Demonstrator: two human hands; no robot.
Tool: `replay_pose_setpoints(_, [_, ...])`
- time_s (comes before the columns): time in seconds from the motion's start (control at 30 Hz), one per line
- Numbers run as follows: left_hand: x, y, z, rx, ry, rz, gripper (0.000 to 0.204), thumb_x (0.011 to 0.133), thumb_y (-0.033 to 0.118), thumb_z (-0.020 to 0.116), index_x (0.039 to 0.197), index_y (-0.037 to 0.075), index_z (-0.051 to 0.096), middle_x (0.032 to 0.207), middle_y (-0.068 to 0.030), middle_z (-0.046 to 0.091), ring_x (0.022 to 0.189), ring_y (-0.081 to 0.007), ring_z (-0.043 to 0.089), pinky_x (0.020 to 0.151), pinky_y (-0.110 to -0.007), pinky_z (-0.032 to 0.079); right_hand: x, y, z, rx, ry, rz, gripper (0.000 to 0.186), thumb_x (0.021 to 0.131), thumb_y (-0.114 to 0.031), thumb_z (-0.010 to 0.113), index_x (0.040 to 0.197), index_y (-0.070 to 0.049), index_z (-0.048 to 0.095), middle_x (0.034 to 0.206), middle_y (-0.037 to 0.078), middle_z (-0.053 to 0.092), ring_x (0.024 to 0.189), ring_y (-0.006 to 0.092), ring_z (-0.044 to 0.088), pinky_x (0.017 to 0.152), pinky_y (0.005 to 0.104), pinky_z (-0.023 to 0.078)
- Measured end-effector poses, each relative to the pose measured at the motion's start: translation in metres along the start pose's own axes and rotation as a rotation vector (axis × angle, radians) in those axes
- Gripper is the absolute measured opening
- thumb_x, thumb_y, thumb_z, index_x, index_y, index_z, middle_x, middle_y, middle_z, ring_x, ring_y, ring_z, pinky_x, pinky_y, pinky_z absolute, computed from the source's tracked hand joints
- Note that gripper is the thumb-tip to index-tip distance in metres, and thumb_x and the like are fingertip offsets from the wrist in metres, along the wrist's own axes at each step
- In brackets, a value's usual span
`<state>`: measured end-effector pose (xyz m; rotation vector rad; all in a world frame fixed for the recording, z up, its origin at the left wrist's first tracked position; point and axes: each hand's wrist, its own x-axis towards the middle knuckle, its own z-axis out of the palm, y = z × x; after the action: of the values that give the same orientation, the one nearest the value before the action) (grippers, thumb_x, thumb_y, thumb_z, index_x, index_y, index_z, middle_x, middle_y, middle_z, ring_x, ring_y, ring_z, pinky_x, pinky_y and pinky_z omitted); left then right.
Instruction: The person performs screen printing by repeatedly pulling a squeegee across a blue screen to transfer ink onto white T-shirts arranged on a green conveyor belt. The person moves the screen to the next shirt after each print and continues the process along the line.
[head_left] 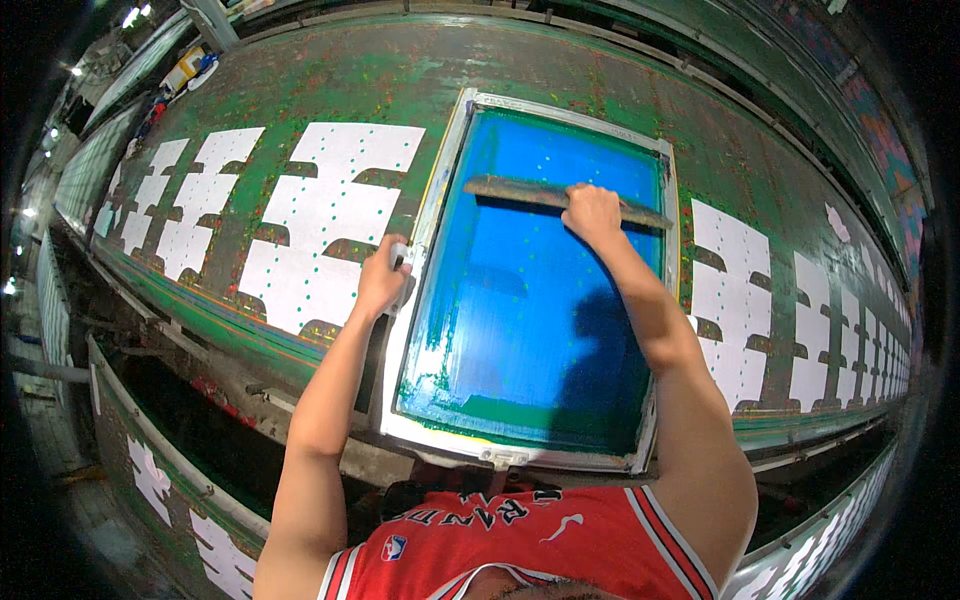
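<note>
A printing screen (403, 375) with a pale metal frame and blue mesh lies on the long green table in front of me. My right hand (593, 212) is closed over the top of a long, worn squeegee (515, 189), which spans the far part of the mesh nearly from side to side. At the frame's left side my left hand (382, 277) curls round a small pale handle (399, 254); its fingertips are partly hidden. Green ink streaks the mesh edges, and my arm's shadow falls on the lower right of the mesh.
White cut fabric pieces (335, 215) with small green dots lie in a row left of the screen. More white pieces (733, 300) continue on the right. Rails edge the green table (520, 55). Another table (180, 470) with white pieces stands at the lower left.
</note>
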<state>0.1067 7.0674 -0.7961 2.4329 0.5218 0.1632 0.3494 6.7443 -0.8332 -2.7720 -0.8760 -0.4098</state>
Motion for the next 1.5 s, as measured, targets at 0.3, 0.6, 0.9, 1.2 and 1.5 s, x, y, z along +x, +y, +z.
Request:
replay_pose_setpoints(0.3, [0.002,0.003,0.000,-0.001,0.016,-0.016,0.046,0.085,0.009,0.072,0.127,0.016,0.056,0.099,-0.0255,0.071,0.098,-0.0445,0.068,0.085,-0.048,0.051,0.113,0.052,0.020,-0.030,-0.028,0.052,0.020,0.072,-0.021,0.073,0.083,-0.004,0.077,0.089,0.021,0.074,0.084,0.0371,0.073,0.072,0.0488,0.059])
replay_pose_setpoints(0.6, [0.002,0.001,0.003,-0.007,0.033,-0.029,0.045,0.085,0.009,0.072,0.126,0.016,0.056,0.097,-0.0244,0.071,0.096,-0.0445,0.068,0.083,-0.048,0.052,0.154,0.081,-0.007,0.036,-0.166,0.101,0.027,0.075,-0.018,0.065,0.093,-0.001,0.075,0.101,0.023,0.074,0.095,0.0414,0.072,0.082,0.0524,0.057])
replay_pose_setpoints(0.9, [0.004,0.000,0.002,-0.041,-0.003,-0.080,0.044,0.085,0.007,0.072,0.126,0.014,0.057,0.098,-0.0215,0.071,0.094,-0.0377,0.068,0.084,-0.044,0.052,0.159,0.085,-0.004,0.063,-0.283,0.188,0.029,0.076,-0.018,0.063,0.096,-0.001,0.076,0.105,0.022,0.074,0.099,0.0407,0.071,0.085,0.0510,0.057])
replay_pose_setpoints(1.2, [0.005,-0.006,0.003,-0.064,0.017,-0.030,0.044,0.084,0.003,0.071,0.125,0.010,0.057,0.095,-0.0152,0.070,0.085,-0.0250,0.067,0.080,-0.038,0.052,0.151,0.074,-0.011,0.048,-0.287,0.215,0.030,0.075,-0.016,0.062,0.096,-0.001,0.077,0.105,0.023,0.074,0.099,0.0404,0.071,0.086,0.0492,0.057])
replay_pose_setpoints(1.5, [0.005,-0.006,0.002,-0.119,-0.014,-0.044,0.043,0.084,0.007,0.071,0.124,0.011,0.056,0.099,-0.0254,0.070,0.096,-0.0439,0.068,0.084,-0.047,0.051,0.113,0.062,-0.012,0.078,-0.207,0.195,0.029,0.073,-0.018,0.064,0.094,-0.005,0.078,0.102,0.022,0.074,0.097,0.0404,0.072,0.082,0.0510,0.057])
